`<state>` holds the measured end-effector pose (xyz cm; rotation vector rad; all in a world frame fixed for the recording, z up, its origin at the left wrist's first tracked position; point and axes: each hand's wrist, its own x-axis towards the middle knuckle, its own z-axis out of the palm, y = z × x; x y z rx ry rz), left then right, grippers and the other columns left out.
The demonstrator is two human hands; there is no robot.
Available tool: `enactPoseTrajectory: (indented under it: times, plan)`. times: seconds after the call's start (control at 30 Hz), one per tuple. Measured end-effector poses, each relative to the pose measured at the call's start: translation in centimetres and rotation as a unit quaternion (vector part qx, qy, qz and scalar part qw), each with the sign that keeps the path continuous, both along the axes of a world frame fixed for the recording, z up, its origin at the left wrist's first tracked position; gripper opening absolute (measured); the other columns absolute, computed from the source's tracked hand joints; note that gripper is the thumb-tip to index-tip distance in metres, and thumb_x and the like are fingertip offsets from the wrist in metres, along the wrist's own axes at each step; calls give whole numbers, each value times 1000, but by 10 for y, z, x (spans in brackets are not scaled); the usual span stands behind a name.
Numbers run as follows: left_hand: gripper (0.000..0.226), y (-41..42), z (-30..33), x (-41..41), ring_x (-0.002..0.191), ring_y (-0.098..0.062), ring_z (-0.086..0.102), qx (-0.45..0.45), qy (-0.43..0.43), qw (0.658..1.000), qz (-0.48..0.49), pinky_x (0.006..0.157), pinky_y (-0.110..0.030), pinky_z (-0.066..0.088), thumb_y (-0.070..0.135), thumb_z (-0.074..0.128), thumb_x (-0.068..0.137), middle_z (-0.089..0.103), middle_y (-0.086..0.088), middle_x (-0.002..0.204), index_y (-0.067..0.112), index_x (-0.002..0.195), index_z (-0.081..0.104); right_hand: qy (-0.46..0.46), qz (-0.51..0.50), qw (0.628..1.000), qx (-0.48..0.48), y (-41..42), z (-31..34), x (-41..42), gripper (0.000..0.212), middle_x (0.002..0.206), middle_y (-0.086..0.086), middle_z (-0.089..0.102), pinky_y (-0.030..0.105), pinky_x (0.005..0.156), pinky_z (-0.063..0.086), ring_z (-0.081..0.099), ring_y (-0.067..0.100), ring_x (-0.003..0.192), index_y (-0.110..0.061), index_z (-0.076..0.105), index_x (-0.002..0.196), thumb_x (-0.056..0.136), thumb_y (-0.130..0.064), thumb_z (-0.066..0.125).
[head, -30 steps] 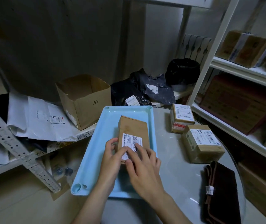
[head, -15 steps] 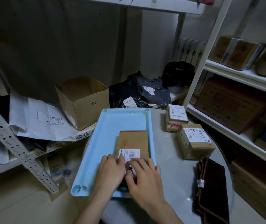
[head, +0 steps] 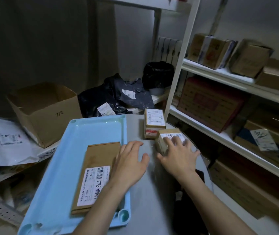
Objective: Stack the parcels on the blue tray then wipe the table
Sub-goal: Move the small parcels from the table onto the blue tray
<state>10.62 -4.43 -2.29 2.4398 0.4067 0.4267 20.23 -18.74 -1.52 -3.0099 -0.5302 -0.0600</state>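
Rightward, white shelving [head: 223, 77] loaded with cardboard cartons, the biggest a reddish-printed one [head: 210, 104] on the middle level. Behind and left, a lower shelf carrying an open brown box [head: 45, 112] with handwriting on its side, a white mailer bag [head: 4, 141] and dark plastic bags [head: 115, 97] with labels.

Centre frame, grey table [head: 152, 192] bearing the blue tray [head: 59, 167], long side running away from the viewer. Flat on the tray, toward its right edge and near end, a slim brown parcel [head: 99, 167] with a white barcode label facing up. On the bare table right of the tray, two smaller parcels touching or nearly touching each other: the farther one [head: 154, 122] upright with a white label on top and red print on its near face, the nearer one [head: 167, 139] tilted slightly, label up. A dark cloth [head: 201, 175] at the table's right edge, mostly hidden by the forearm.

Right hand [head: 177, 158] laid over the nearer small parcel, fingers spread across its labelled top, thumb against its near left side; cannot tell whether actually gripped or only touched. Left hand [head: 128, 165] flat and relaxed, fingers loosely spread, lying across the tray's right rim, overlapping the slim parcel's right edge, fingertips reaching onto the table, holding nothing.
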Motion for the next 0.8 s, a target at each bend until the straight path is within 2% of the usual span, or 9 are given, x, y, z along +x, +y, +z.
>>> enactPoseTrajectory:
  times: [0.2,0.27,0.37,0.43,0.53,0.57,0.63,0.7,0.8]
  plan:
    - [48,-28,-7,42,134,-18,38,-30,1,998,-49,114,-34,29,36,48,95,48,3,146,22,141,46,-32,16,994,100,-10,-12,13,53,144,-2,43,47,90,40,29,29,128,-38,43,135,85,-51,55]
    - [51,-33,-9,49,137,-17,35,-69,-8,997,-41,115,-35,28,38,49,96,45,3,149,23,145,43,-62,-1,974,218,-16,-12,12,52,140,-5,47,45,90,38,31,23,124,-39,48,135,85,-47,55]
    - [62,-32,-3,53,134,-20,43,-224,-15,974,4,114,-46,34,52,49,90,46,-1,147,27,146,41,-72,-18,900,429,-23,5,4,48,129,-12,52,36,90,42,39,13,116,-42,53,133,85,-42,54]
    - [68,-30,6,51,127,-20,51,-388,-31,921,19,111,-48,38,65,48,79,54,1,140,33,140,46,6,-37,805,592,-20,24,-8,40,124,-16,57,34,91,49,51,11,114,-45,57,128,88,-41,55]
    - [55,-26,14,41,111,-19,66,-600,-83,796,13,99,-45,50,60,54,84,70,0,123,26,127,59,250,-124,575,769,-8,41,-29,22,101,-6,73,50,84,57,67,17,96,-37,73,103,94,-40,53]
    - [45,-23,18,34,100,-16,70,-619,-110,778,11,90,-40,53,52,52,91,74,2,113,21,122,61,343,-150,483,792,-2,39,-34,28,95,0,76,52,79,56,68,21,91,-31,76,96,93,-43,51]
    - [30,-14,23,20,82,-11,68,-598,-154,786,14,76,-34,52,37,47,99,75,7,94,17,116,62,474,-186,315,801,10,31,-42,44,106,14,75,47,74,55,65,32,96,-19,74,106,91,-51,48]
    - [22,-2,23,6,80,-12,65,-568,-172,804,27,74,-34,48,32,54,96,73,4,96,19,113,62,527,-179,242,795,22,24,-49,54,119,20,70,42,71,54,61,36,99,-14,69,116,86,-54,50]
    - [32,17,22,-11,90,-20,61,-557,-189,808,45,75,-35,46,31,65,81,67,-9,108,22,112,59,557,-148,238,781,41,18,-59,52,111,20,70,39,68,53,61,34,92,-12,71,105,79,-52,51]
